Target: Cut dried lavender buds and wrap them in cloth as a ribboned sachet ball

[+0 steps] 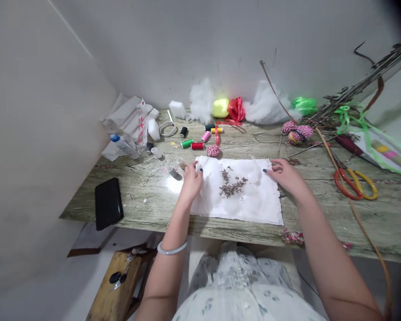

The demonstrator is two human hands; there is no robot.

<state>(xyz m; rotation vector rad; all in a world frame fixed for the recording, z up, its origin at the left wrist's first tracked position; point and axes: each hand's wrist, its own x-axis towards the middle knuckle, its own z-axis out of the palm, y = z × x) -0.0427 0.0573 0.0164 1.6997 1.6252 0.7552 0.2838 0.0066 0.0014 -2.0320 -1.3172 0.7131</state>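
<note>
A frayed white cloth (260,203) lies spread on the tabletop (152,185), brown bits (232,189) clustered near its middle.

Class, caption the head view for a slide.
Left hand and right hand at the far corners of a white cloth bearing brown flakes.

Both bare arms (322,236) forward and apart, left hand (192,179) and right hand (285,175) with bent fingers (278,162) and thumbs (200,174) inward.

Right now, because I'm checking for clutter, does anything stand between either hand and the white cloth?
Nothing visible does: the left hand is at the top left corner of the white cloth, the right hand at its top right. The dried bits lie near the cloth's middle, blocking neither hand.
</note>
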